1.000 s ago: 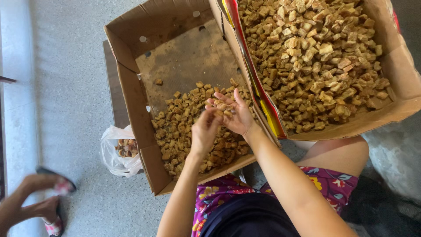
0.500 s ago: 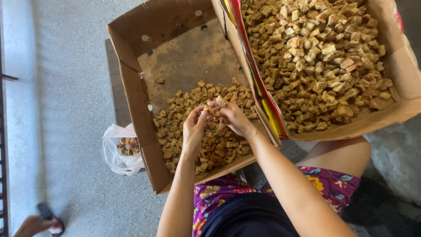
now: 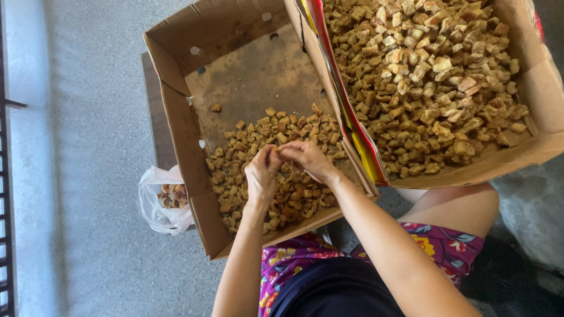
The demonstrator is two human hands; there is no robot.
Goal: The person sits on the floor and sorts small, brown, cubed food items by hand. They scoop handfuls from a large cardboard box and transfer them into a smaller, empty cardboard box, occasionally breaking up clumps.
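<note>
Right now I see both hands meeting over the near box, fingertips pinched together on one small brown chunk (image 3: 281, 151) that is mostly hidden between them. My left hand (image 3: 262, 175) comes up from below with its fingers curled in a narrow grip on that chunk; my right hand (image 3: 308, 159) reaches in from the right and closes on the same piece from the other side, the two hands touching at the fingertips. I cannot tell the chunk's exact shape, since the fingers cover it.

Directly under the hands lies a heap of brown chunks (image 3: 235, 152) spread over the near half of an open cardboard box (image 3: 176, 123); the far half of its floor is bare and stained, with a single piece lying apart there. Just beside it on the right, touching along a red and yellow edge, stands a second cardboard box (image 3: 546, 100) filled much deeper with paler, larger chunks (image 3: 429, 82). To the left of the first box, against its outer wall, sits a white plastic bag (image 3: 154, 202) holding a few more brown pieces. Everything rests on a grey floor (image 3: 88, 147), and a flowered purple garment (image 3: 446, 246) covers my lap below.
</note>
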